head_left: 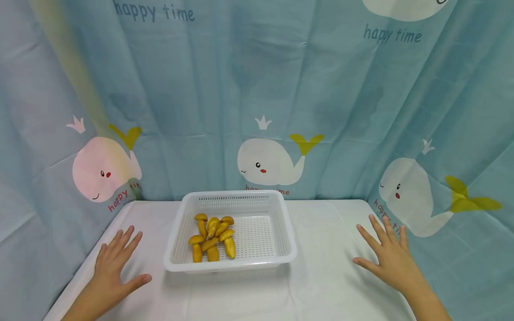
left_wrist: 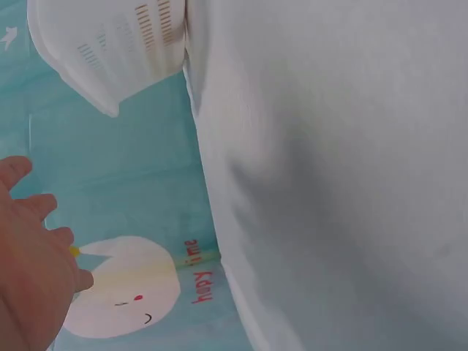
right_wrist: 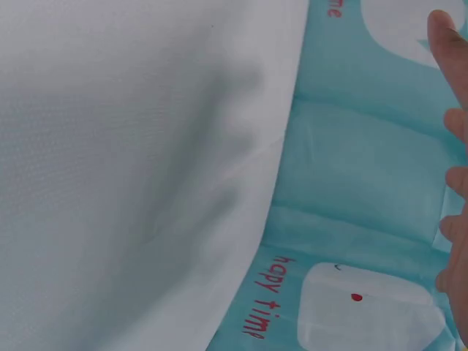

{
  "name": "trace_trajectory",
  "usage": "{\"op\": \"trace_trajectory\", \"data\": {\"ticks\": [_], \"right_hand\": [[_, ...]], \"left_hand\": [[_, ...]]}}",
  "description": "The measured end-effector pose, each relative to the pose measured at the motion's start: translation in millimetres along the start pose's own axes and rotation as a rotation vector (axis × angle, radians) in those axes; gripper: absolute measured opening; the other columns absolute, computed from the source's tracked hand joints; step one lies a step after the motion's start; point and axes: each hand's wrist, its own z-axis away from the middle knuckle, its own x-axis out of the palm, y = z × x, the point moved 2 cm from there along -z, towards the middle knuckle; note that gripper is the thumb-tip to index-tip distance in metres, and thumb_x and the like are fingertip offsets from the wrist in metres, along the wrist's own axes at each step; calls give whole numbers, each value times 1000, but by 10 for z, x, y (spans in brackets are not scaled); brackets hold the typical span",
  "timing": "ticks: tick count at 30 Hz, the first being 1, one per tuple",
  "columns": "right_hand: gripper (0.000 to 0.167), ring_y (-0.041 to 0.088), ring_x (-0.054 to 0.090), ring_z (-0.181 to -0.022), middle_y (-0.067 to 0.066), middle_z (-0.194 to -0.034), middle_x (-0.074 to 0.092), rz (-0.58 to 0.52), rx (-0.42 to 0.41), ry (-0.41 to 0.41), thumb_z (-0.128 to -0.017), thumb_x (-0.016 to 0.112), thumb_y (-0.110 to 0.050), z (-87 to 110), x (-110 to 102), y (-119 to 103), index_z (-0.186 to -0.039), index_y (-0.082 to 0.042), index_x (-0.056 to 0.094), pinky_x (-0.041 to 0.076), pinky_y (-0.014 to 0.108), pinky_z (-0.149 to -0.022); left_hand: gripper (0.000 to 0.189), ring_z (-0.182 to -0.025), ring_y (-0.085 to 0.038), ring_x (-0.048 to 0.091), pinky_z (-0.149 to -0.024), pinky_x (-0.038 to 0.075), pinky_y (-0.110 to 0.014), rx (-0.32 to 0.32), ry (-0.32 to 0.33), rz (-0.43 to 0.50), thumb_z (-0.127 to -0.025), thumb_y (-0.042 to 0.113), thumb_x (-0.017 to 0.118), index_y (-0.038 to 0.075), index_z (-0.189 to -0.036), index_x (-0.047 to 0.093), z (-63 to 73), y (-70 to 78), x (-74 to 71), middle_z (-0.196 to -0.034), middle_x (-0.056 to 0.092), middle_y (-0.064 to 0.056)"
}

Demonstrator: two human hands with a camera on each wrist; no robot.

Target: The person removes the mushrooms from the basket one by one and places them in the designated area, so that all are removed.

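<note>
A white perforated plastic basket (head_left: 261,265) sits on the white table, with several yellow-brown mushrooms (head_left: 229,246) grouped in its left half. My left hand (head_left: 114,267) is left of the basket, fingers spread and holding nothing. To the basket's right, farther off, my right hand (head_left: 391,261) also has its fingers spread, with nothing held. Shadows of both hands fall on the tabletop below them. In the left wrist view, the basket's corner (left_wrist: 121,51) shows at the top, apart from the left hand (left_wrist: 36,270). Only the right hand (right_wrist: 457,197) appears along the right wrist view's edge.
The white-covered table (head_left: 325,249) ends at the back against a blue curtain (head_left: 192,111) printed with whales and lettering. The curtain also hangs along the left and right sides, close beyond each hand.
</note>
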Motion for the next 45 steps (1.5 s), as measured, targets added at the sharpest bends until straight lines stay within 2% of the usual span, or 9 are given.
{"op": "trace_trajectory", "data": {"ticks": [6,10,15,18,21,28,35,42,45], "right_hand": [[95,36,-6,-159,12,-171,17,-2,1,15,-82,77,-63,-25,-2,-4,-160,-28,37,-14,73,-118],[95,37,-3,-159,11,-171,17,-1,2,24,-81,77,-63,-48,4,-3,-160,-28,37,-9,75,-118],[97,39,0,-158,11,-171,18,-13,-7,34,-80,78,-62,-98,19,-29,-160,-28,37,-5,76,-119],[97,38,1,-158,13,-170,21,-26,-13,43,-80,79,-62,-137,23,-61,-160,-28,37,-6,75,-119],[97,37,1,-159,15,-169,23,-38,-20,52,-80,79,-61,-166,22,-89,-160,-28,37,-6,74,-120],[99,37,4,-159,15,-169,22,-73,-48,93,-79,80,-60,-229,26,-123,-161,-25,37,-4,68,-124],[101,39,7,-158,15,-169,22,-109,-72,112,-77,83,-55,-350,-19,-166,-161,-23,36,0,69,-123],[100,39,9,-158,15,-169,21,-165,-55,97,-79,83,-51,-467,-104,-271,-161,-21,35,-1,65,-125],[99,39,11,-157,14,-170,21,-210,-53,105,-79,85,-46,-520,-143,-325,-161,-21,35,-1,63,-126]], "left_hand": [[104,-159,-21,-6,-119,-20,-66,-105,-50,128,-82,26,85,23,-165,22,-16,84,40,-171,14,-16],[99,-155,0,-8,-114,-5,-81,-194,-77,220,-88,26,81,31,-165,19,-22,154,54,-173,9,-3],[100,-151,10,-2,-103,9,-89,-234,-79,370,-88,21,81,34,-165,18,-29,218,94,-172,8,12],[101,-152,9,1,-103,5,-88,-223,-66,453,-87,15,81,30,-165,19,-43,248,138,-173,9,9],[100,-154,5,0,-101,7,-90,-263,-74,455,-88,17,81,32,-165,18,-56,279,187,-173,8,6],[99,-156,-46,4,-94,19,-89,-447,-136,365,-92,36,77,43,-163,10,-104,356,291,-173,3,1],[94,-156,-43,5,-111,19,-78,-454,-103,441,-95,28,75,33,-165,14,-145,394,372,-173,9,-9],[92,-157,-40,6,-117,20,-67,-517,-146,451,-97,34,72,35,-165,10,-183,413,471,-173,6,-8],[90,-158,-34,5,-125,19,-40,-524,-147,489,-99,32,71,33,-166,10,-175,396,517,-173,6,-7]]}}
